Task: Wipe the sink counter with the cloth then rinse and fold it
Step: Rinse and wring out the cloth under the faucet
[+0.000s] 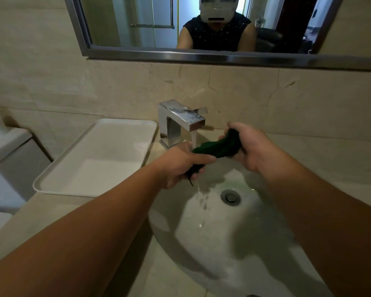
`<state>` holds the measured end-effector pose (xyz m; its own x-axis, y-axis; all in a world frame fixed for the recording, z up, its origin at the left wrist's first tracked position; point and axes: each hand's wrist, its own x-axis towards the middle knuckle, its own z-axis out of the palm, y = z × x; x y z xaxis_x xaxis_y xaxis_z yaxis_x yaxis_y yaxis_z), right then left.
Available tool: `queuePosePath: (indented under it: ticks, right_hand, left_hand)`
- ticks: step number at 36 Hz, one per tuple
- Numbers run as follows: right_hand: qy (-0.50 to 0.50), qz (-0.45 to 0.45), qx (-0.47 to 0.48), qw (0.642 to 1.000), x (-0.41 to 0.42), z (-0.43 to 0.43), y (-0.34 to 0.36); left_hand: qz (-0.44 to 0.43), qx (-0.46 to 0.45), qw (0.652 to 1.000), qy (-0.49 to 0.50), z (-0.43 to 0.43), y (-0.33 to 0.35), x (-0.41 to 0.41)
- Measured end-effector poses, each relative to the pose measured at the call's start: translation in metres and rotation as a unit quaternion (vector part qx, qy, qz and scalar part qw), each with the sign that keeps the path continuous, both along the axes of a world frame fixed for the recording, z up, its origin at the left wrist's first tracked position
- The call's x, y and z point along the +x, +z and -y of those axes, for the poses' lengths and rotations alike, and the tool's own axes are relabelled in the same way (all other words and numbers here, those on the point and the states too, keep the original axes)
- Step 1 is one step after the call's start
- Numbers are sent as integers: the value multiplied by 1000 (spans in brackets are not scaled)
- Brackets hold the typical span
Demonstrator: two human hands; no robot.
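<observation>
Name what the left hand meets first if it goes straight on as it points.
Likely the right hand, gripping the other end of the cloth the left hand holds; the faucet looks just off that line.

One cloth (216, 147), one tap (181, 117), one tray (99, 157), perhaps one toilet (7, 151).

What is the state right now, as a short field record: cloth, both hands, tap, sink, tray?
cloth: dark green, twisted into a roll above the sink
left hand: grips the cloth's lower end
right hand: grips its upper end
tap: running
sink: wet, water dripping in from the cloth
tray: white, on the counter left of the tap
fold: not yet done
</observation>
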<state>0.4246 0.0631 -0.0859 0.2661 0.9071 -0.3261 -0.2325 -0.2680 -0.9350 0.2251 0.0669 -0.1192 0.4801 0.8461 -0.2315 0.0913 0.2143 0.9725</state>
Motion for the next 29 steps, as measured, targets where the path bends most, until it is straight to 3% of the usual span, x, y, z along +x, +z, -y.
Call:
queuePosePath:
  ticks: [4,13,18,21,24,29]
  right_hand:
    - [49,159,-62,984,18,2,-11]
    - [156,237,-17,959,2,1,0]
    - [256,172,-9,951,-13,17,-17]
    - [252,122,13,960,-13,20,-29]
    - [204,71,19,976,-10,23,-34]
    - [116,28,17,993,-7,30,-38]
  left_hand:
    - [-8,29,999,28,-1,5,-1]
    - [-31,48,995,82,0,10,7]
    - [-77,34,988,128,0,22,16]
    - [-86,16,984,156,2,26,12]
    - [-94,44,989,104,5,27,-6]
    - [-181,82,980,-23,15,31,-30]
